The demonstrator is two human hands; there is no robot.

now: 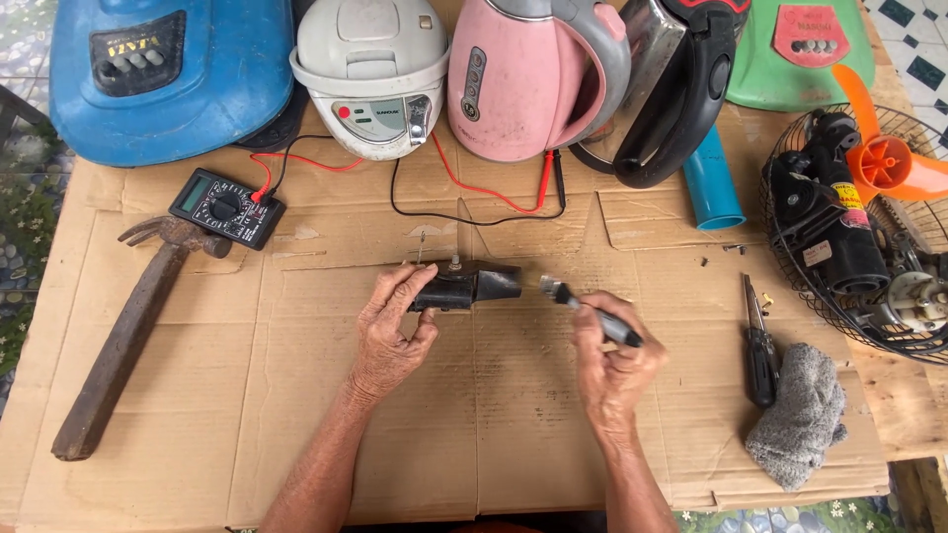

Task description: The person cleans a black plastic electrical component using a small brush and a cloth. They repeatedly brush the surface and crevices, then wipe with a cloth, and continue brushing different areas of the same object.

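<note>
While the left hand (395,331) grips the black part (464,288) lying lengthwise left to right on the cardboard (296,395), the right hand (617,365) holds a small brush (591,312); its tip points left, just beside the part's right end.

Multimeter (226,207) grey rectangular screen, yellow-red label (851,198) on fan motor (839,222)

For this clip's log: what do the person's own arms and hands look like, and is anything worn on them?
Both forearms are bare as far as the bottom edge of the picture, with no sleeves in view. The left hand and right hand wear no gloves; no rings, watch or wristband show. The hands look veined and wrinkled, with short nails on the fingers.
</note>
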